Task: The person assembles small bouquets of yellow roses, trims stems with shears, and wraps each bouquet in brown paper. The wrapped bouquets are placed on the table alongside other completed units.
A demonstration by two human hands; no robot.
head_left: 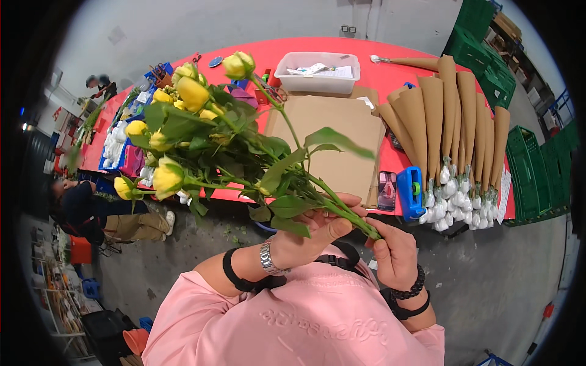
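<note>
A bunch of yellow roses (183, 131) with leafy green stems lies slantwise in front of me, blooms to the upper left. My left hand (311, 238) wraps round the lower stems, thumb on top. At the cut stem ends, my right hand (394, 253) is closed in a pinch, fingers partly hidden behind the stems. Something small and reddish shows at its fingertips, too little to name. Beyond the roses lies a stack of brown cardboard sheets (332, 137) on the red table (238, 52).
Several brown paper cones (448, 116) with white-wrapped ends lie on the right. Near them stands a blue tape dispenser (410, 194). A clear plastic bin (317, 72) sits at the back. Green crates (531, 174) stand beyond the right edge. Another person (116, 210) is at the left.
</note>
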